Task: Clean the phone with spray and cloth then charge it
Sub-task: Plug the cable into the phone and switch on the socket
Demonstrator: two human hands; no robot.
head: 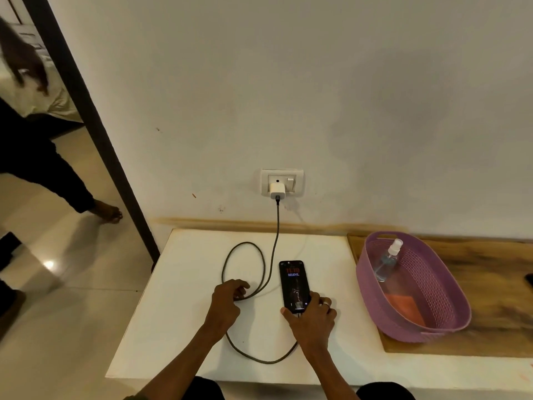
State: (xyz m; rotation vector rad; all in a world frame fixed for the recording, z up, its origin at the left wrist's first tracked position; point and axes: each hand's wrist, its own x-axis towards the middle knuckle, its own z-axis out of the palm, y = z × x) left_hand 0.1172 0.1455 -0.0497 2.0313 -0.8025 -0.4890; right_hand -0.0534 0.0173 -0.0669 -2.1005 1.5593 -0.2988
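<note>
From my remote view, the phone (294, 285) lies face up, screen lit, near the middle of the white table (184, 336), well clear of its left and near edges. The far edge runs along the wall under the socket (282, 182), where the white charger (277, 191) is plugged in. The cable (269, 272) drops from it, loops across the open tabletop to the left and curves round the near side to the phone's near end. My right hand (313, 317) grips that near end, thumb on its left edge and fingers curled at its right, palm down. My left hand (226, 301) rests on the cable loop with fingers curled over it; I cannot tell if it truly pinches the cord. To the right, on a wooden board (490, 287), the purple basket (375, 287) holds the spray bottle (388, 261) and orange cloth (403, 308). At far left, another person's bare foot (108, 213) stands on the tiled floor.
</note>
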